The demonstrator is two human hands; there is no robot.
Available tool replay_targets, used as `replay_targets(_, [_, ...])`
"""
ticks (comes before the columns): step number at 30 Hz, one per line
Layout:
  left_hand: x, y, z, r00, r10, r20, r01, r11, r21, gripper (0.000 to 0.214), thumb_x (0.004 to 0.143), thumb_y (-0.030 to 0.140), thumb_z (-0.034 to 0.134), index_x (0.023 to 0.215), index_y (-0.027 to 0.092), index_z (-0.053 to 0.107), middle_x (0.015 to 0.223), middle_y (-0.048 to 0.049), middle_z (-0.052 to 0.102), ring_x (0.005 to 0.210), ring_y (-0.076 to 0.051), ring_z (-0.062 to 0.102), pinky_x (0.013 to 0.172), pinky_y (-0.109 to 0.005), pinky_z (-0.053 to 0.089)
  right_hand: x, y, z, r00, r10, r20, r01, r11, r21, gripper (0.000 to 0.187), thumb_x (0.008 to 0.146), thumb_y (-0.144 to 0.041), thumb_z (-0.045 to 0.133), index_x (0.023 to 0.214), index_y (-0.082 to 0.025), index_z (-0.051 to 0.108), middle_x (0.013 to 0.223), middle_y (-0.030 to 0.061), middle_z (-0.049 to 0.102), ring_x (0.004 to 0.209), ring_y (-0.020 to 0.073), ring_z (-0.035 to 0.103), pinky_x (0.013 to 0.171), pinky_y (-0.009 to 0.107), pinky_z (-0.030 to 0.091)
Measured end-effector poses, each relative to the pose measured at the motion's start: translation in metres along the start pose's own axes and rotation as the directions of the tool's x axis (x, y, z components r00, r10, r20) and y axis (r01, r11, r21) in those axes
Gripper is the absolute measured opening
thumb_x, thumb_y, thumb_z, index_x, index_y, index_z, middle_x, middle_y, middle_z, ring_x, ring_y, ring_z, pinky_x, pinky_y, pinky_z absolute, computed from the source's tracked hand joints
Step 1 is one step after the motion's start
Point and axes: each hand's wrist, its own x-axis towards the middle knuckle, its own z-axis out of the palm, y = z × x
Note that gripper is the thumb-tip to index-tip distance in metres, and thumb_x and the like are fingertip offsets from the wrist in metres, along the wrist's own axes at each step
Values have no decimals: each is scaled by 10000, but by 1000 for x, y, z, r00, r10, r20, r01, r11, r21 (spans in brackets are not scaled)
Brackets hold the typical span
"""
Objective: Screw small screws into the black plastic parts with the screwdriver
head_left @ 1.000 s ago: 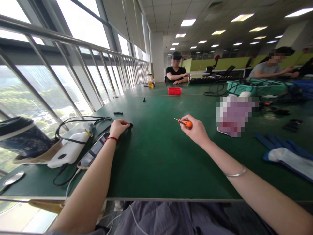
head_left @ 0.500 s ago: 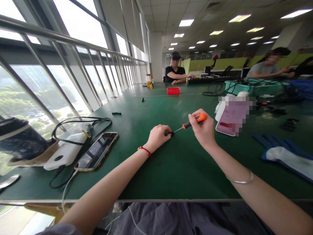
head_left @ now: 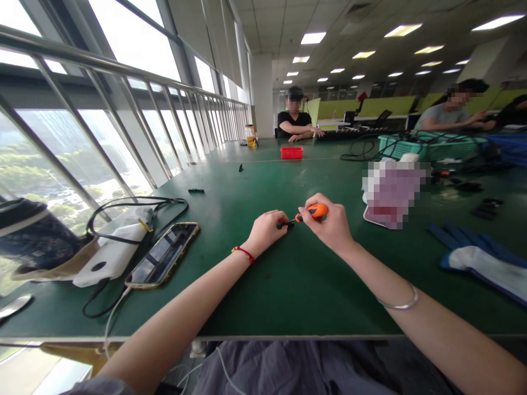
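Note:
My left hand (head_left: 265, 230) is closed on a small black part (head_left: 283, 224) just above the green table (head_left: 263, 285), near its middle. My right hand (head_left: 329, 224) grips an orange-handled screwdriver (head_left: 313, 211), whose tip points left and meets the black part. The two hands are close together. A red cord circles my left wrist and a metal bangle my right.
A phone (head_left: 163, 254), a white power bank (head_left: 115, 247) with black cables and a dark bag (head_left: 37, 236) lie at the left. Blue-and-white gloves (head_left: 481, 258) lie at the right. A red tray (head_left: 291, 152) stands farther back. Two people sit at the far end.
My left hand came from the phone at the left to the table's middle with the black part. The screwdriver swung down from a raised tilt, and its tip now meets the part.

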Motion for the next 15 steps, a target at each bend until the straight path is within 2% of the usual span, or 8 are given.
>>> replay_targets(6, [-1,2,-2,1000,5,2,-5,1000,-13,140,729,178,536,815,204,643,833,-13,647,751,-155,588,661,-249,446,0,-1,1,999,44,3,-44,998,-46,236,805,-425,520,686,-227,474,581,-14,566,504,123,527,534,231,394])
replay_targets(10, [-1,4,-1,1000,-3,-10,3,1000,4,97,761,252,557,784,199,635,827,-19,649,740,-157,583,647,-248,439,1,-4,2,998,63,-2,-63,997,-39,226,800,-422,518,690,-228,478,586,-13,569,499,122,524,526,231,391])
replay_targets(15, [-1,2,1,999,20,-28,-20,1000,-18,142,811,283,532,757,193,628,812,-14,650,721,-146,575,631,-239,419,-2,-6,2,999,43,-8,-43,998,-37,154,736,-324,538,838,-232,471,625,-34,568,474,120,509,518,239,388])
